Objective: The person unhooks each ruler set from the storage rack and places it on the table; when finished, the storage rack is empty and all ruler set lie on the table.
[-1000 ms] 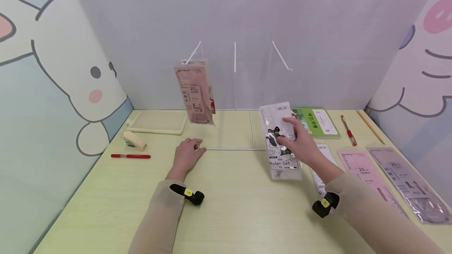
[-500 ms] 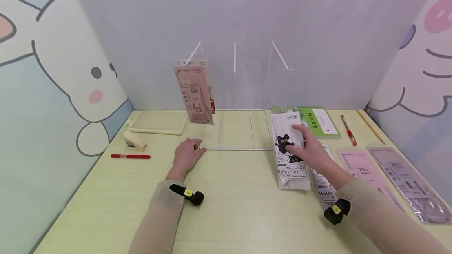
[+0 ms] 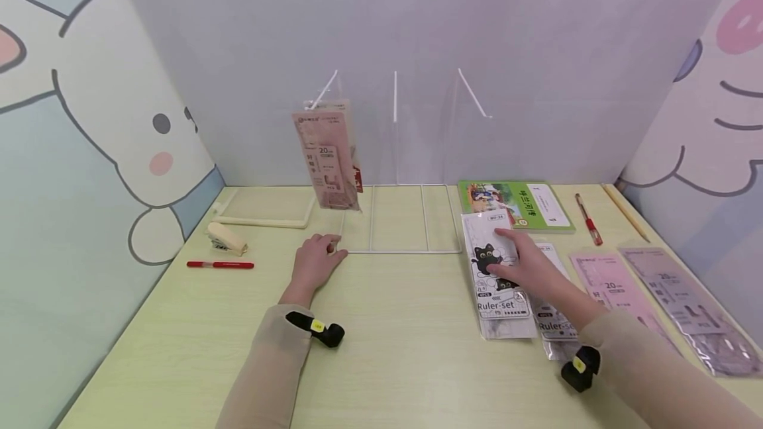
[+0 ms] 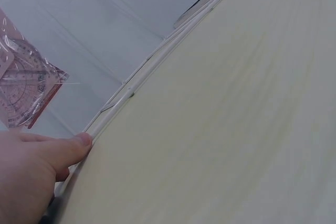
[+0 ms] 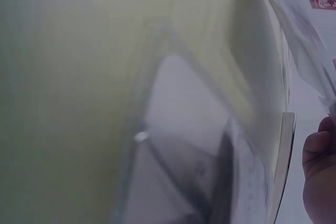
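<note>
My right hand [image 3: 529, 270] pinches a white ruler-set packet [image 3: 499, 296] printed with black cats. The packet slants over the table in the head view, partly overlapping a second ruler-set packet [image 3: 557, 326]. In the right wrist view, part of the right hand [image 5: 320, 177] shows at the right edge, beside a blurred clear sleeve. At the front left corner of a white wire display rack [image 3: 405, 252], my left hand [image 3: 316, 262] grips the base rod. The left wrist view shows the thumb [image 4: 73, 148] on that rod. A pink ruler packet [image 3: 328, 164] hangs from the rack's left hook.
Right of the rack lie a green book [image 3: 539, 204], a red pen [image 3: 589, 220], a pencil [image 3: 626, 214], a pink packet [image 3: 614, 283] and a greyish packet [image 3: 685, 310]. On the left are a white frame [image 3: 262, 220], a stapler [image 3: 226, 238] and a red pen [image 3: 220, 264].
The right hand has carried the ruler-set packet right and toward the near side, away from the rack, uncovering more of the green book. My left hand stays on the rack's corner.
</note>
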Available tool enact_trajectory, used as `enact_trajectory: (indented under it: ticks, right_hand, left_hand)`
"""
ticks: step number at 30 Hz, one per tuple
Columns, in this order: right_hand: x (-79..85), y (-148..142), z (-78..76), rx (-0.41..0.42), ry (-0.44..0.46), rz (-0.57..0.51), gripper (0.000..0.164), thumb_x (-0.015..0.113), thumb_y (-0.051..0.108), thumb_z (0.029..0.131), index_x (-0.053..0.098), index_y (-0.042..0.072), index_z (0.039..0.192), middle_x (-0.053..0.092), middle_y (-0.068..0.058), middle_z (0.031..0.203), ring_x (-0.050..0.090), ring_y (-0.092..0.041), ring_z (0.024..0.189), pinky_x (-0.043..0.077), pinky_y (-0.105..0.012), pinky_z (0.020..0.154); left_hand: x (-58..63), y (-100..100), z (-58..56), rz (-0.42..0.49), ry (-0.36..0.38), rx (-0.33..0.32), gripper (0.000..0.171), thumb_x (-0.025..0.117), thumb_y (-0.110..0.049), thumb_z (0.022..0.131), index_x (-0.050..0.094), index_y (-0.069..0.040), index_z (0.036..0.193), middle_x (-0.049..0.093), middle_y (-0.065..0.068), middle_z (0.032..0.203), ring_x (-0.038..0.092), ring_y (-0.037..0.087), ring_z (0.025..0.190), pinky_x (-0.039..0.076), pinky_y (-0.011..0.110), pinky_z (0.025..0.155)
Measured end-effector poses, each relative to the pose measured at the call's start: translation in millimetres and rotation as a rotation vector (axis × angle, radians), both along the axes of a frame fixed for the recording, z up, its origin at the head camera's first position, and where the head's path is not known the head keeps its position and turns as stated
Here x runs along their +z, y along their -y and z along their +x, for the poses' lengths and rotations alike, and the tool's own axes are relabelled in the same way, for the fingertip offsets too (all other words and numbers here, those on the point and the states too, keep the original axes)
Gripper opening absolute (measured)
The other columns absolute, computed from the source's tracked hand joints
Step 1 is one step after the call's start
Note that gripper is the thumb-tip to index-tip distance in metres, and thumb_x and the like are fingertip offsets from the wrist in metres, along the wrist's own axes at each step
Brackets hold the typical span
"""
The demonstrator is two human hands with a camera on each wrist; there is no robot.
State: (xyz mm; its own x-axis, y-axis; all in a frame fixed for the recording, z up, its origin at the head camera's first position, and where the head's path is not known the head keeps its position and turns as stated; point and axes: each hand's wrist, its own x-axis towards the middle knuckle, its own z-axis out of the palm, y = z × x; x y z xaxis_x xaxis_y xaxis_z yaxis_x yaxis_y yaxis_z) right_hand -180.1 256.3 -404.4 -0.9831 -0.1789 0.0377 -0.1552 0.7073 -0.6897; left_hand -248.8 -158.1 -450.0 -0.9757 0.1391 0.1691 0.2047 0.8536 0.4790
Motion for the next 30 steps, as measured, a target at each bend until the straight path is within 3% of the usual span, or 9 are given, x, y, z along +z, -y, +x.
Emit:
enact_trajectory:
  ticks: [6, 19, 30]
  right_hand:
    - [-6.8, -4, 4.6, 0.043, -0.021, 0.104, 0.089, 0.072, 0.042, 0.08, 0.028, -0.004, 0.143, 0.032, -0.032, 0.135, 0.03, -0.049, 0.125, 0.023, -0.06, 0.101]
    - [-13.4, -3, 10.3, 0.032, 0.036, 0.254, 0.091, 0.066, 0.055, 0.079, 0.034, -0.004, 0.141, 0.041, -0.034, 0.127, 0.042, -0.05, 0.116, 0.032, -0.059, 0.096]
    - [-9.9, 2, 12.0, 0.045, 0.067, 0.386, 0.087, 0.064, 0.061, 0.077, 0.045, -0.001, 0.135, 0.046, -0.036, 0.12, 0.049, -0.049, 0.108, 0.038, -0.058, 0.089]
  left_hand:
    - [2.6, -1, 1.4, 0.004, 0.006, -0.004, 0.04, 0.062, -0.035, 0.089, 0.063, -0.01, 0.12, 0.054, 0.003, 0.088, 0.051, 0.027, 0.089, 0.039, 0.049, 0.082]
    - [2.8, 0, 2.2, 0.006, 0.015, -0.001, 0.039, 0.062, -0.035, 0.089, 0.063, -0.011, 0.12, 0.055, 0.003, 0.088, 0.051, 0.027, 0.089, 0.038, 0.049, 0.082]
    - [2.6, 0, 1.4, 0.006, 0.013, -0.006, 0.04, 0.062, -0.035, 0.089, 0.063, -0.01, 0.12, 0.054, 0.003, 0.088, 0.051, 0.028, 0.09, 0.038, 0.049, 0.083]
